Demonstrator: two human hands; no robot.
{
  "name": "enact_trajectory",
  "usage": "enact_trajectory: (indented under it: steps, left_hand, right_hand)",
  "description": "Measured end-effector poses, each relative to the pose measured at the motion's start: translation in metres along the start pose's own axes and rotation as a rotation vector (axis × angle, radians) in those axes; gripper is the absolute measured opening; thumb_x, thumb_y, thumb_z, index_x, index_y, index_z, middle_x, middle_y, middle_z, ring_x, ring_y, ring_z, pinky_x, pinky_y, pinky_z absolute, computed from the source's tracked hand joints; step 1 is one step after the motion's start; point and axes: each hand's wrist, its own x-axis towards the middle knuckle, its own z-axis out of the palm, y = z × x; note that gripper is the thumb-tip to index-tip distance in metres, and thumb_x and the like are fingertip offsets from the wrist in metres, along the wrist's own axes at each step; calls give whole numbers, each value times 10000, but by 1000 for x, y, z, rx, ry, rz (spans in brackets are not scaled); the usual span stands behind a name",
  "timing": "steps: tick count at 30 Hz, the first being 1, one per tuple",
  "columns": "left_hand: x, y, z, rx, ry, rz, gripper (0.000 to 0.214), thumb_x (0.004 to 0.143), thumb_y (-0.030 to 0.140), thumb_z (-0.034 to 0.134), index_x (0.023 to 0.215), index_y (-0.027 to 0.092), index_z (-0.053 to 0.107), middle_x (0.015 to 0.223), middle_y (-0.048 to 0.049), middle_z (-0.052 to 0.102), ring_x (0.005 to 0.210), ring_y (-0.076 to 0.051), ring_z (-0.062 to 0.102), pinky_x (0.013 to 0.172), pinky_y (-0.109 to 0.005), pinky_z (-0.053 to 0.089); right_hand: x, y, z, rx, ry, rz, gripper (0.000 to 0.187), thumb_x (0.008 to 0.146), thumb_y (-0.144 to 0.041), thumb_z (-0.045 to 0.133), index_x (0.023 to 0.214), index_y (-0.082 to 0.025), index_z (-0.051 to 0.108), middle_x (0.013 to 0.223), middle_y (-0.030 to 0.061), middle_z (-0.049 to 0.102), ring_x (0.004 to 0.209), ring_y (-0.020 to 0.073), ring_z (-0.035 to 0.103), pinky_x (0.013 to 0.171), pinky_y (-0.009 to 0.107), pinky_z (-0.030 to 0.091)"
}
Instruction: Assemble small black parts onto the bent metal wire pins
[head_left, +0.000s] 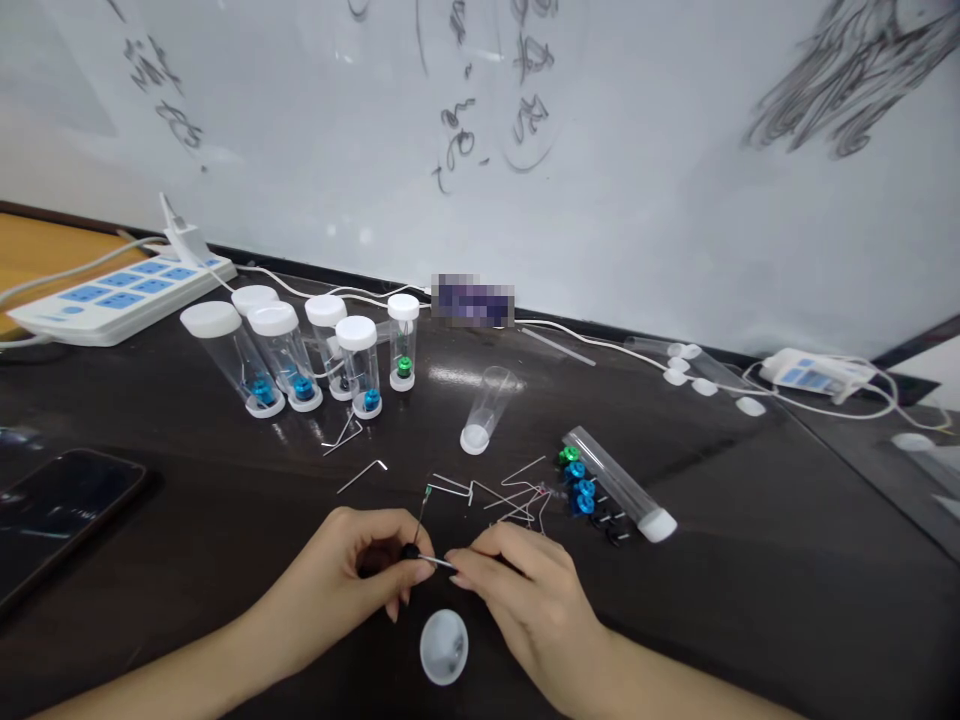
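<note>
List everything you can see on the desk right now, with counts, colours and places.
capped vials: six, clear with white caps, upright, rear left
open vial: one, clear, centre
long tube: one, clear, lying right of centre
knobs: several, blue and green, beside the long tube
hex keys: many, silver, centre
loose cap: one, white, near edge
phone: one, black, left
power strip: one, white and blue, rear left
left hand: pinches a small black part
right hand: holds a thin silver key
</note>
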Motion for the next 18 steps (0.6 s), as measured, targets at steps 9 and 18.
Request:
enact_trajectory:
  steps: [9,18]
  left_hand:
    - [-2,-3,2,63,50,36,203,833,356,610,844,167,684,662,-5,642,546,-125,577,538,-231,493]
    - [-3,0,2,42,56,58,205,834,362,618,823,164,669,725,-25,666,578,-127,566,547,-229,500]
  right_hand:
    - [1,-1,-1,33,-50,19,207,953,-135,477,1040,-163,663,762,38,624,626,144,566,575,267,455]
    - [7,-3,-6,99,-10,77,214,928,-104,503,948,-171,705,818,56,574,717,155,541,615,274,454]
